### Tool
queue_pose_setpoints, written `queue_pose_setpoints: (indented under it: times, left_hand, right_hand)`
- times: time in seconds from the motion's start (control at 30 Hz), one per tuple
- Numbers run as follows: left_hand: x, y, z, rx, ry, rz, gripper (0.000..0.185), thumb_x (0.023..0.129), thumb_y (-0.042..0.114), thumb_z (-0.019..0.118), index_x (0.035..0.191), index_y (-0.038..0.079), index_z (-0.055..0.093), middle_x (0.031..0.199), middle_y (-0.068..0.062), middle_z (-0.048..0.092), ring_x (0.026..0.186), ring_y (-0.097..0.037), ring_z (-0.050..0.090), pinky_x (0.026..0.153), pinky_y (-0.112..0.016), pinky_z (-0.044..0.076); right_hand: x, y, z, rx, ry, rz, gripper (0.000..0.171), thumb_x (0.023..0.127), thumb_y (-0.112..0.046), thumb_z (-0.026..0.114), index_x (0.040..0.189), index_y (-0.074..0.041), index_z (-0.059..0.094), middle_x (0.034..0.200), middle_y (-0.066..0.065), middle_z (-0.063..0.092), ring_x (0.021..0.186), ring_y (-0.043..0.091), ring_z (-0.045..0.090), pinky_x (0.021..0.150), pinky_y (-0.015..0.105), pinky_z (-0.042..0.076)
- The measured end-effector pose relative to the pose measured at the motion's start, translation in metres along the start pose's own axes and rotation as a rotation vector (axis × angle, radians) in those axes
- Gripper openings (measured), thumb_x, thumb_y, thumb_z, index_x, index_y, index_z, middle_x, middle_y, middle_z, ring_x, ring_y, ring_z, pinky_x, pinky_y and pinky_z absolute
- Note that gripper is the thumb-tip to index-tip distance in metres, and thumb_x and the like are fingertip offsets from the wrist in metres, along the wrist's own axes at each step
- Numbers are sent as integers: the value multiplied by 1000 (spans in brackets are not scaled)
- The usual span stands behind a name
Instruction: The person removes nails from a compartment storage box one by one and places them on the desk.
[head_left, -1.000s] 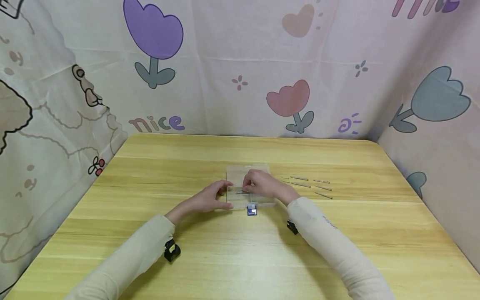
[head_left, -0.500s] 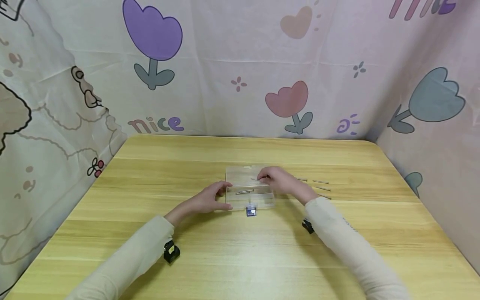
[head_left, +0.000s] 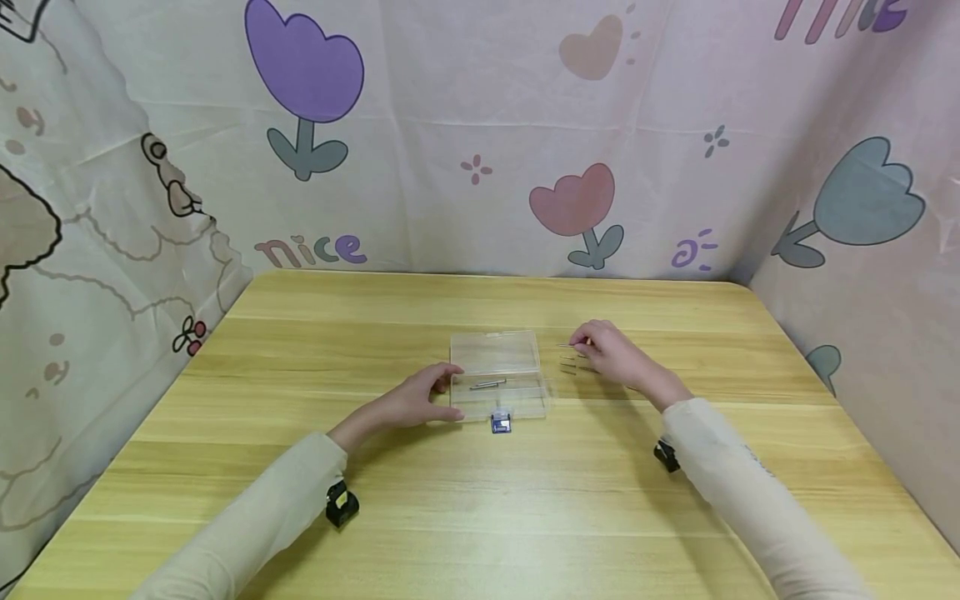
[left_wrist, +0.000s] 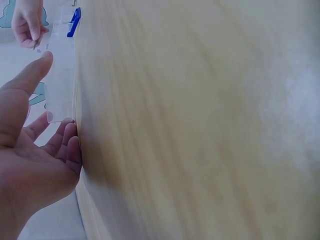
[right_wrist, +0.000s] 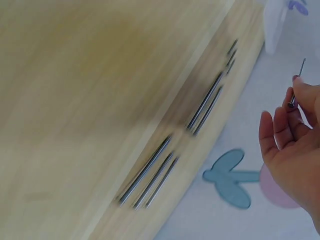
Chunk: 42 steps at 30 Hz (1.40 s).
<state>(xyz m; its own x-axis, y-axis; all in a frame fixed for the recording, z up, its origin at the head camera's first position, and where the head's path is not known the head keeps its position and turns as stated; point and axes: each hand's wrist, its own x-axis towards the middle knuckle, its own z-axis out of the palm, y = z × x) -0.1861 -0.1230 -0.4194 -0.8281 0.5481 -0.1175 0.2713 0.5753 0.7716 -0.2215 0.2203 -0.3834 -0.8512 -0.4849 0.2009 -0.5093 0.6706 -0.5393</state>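
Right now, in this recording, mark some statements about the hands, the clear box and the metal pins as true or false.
1. The clear plastic box lies open on the wooden table. True.
2. The left hand touches the box's left end. True.
3. The right hand is inside the box. False: it is right of it, pinching a thin metal pin.
4. The box is empty. False: metal pins in box.

A pale wooden worktop [head_left: 480,500] is lying under everything, and a pink printed cloth [head_left: 450,125] showing tulips, hearts and the word "nice" is hanging round its back and sides.
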Motion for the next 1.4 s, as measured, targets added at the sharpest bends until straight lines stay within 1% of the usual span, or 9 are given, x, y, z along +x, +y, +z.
queue_pose_setpoints:
  times: [0.2,0.3,0.4,0.47,0.6,0.77,1.07,1.27,1.4]
  left_hand:
    - [0,-2,0,-4,3,1,68,84,25,77,138,1,44,119,-10,50,105,-26,45,93,-43,38]
    - [1,-3,1,-2,3,4,68,84,25,77,138,1,44,119,-10,50,105,-25,46,93,-42,38]
    - [2,-3,1,2,3,4,68,84,25,77,138,1,44,118,-9,50,104,-24,45,92,-42,38]
    - [2,-3,1,3,3,8,67,84,25,77,138,1,44,117,-8,50,104,-24,45,92,-42,38]
    - [2,-3,0,3,0,4,68,84,24,77,138,1,44,117,-9,50,104,-24,45,92,-42,38]
    - [2,-2,0,-2,3,1,67,84,24,77,138,1,44,118,-9,50,104,-25,45,93,-42,38]
    - [2,-2,0,-1,2,5,67,84,24,77,138,0,44,117,-9,50,104,-25,45,93,-42,38]
    - [2,-1,0,6,4,4,67,84,24,77,138,1,45,117,-9,50,104,-25,45,93,-42,38]
    - [1,-1,0,3,6,2,67,84,24,77,138,1,45,117,-9,50,104,-25,45,93,-42,38]
  right_hand:
    - [-16,20,-15,-15,23,85,13,95,8,52,103,14,60,101,25,59,95,37,53,83,49,45]
    - [-23,30,-25,-41,42,87,14,94,9,53,104,15,61,100,26,59,91,37,54,80,49,45]
    - [-31,40,-35,-71,62,108,11,92,9,56,99,13,63,95,25,60,86,35,54,76,48,44]
    - [-37,46,-41,-84,70,139,9,92,7,58,95,12,65,92,22,61,84,34,54,75,47,44]
    - [-49,59,-50,-96,74,202,9,92,3,60,94,10,66,88,18,61,82,31,54,74,45,44]
    - [-62,74,-56,-93,61,229,8,91,3,61,94,10,65,87,16,62,81,30,55,75,44,44]
    - [-78,92,-63,-95,39,284,7,90,0,64,92,7,66,85,12,63,79,23,53,73,41,44]
    - [-86,101,-65,-112,18,318,8,90,-2,65,89,6,67,82,11,64,77,21,54,73,43,44]
    - [-90,107,-66,-114,8,337,7,89,-2,65,89,5,67,84,11,65,79,22,55,76,44,44]
